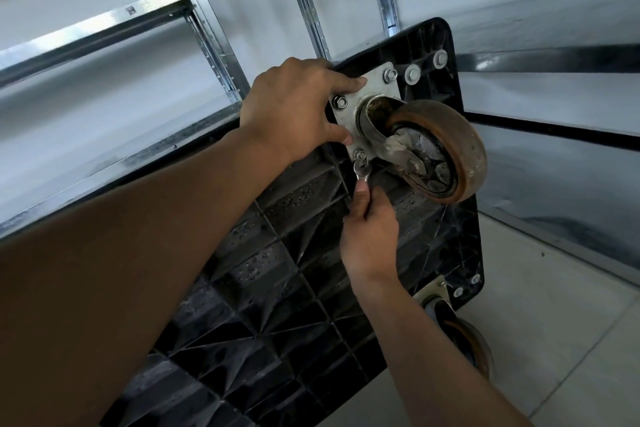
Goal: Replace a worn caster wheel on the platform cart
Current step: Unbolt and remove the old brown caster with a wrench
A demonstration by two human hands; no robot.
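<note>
At frame centre, the left hand [294, 107] presses spread fingers on the upended platform cart [277, 288] and mounting plate [375, 88] to steady them, while the right hand [370, 236] pinches a small wrench [362, 172] at the lower nut [360, 154] beside the worn caster wheel [446, 156].

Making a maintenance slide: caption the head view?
Left hand on the caster plate; right hand holds a wrench at its lower nut.

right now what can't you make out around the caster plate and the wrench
- Any fourth plate bolt: head view, hidden behind the worn wheel.
- Wrench handle: head view, wrapped in the right hand.
- Plate left corner: head view, under the left hand.
- Lower caster: head view, partly behind the cart deck.
</note>
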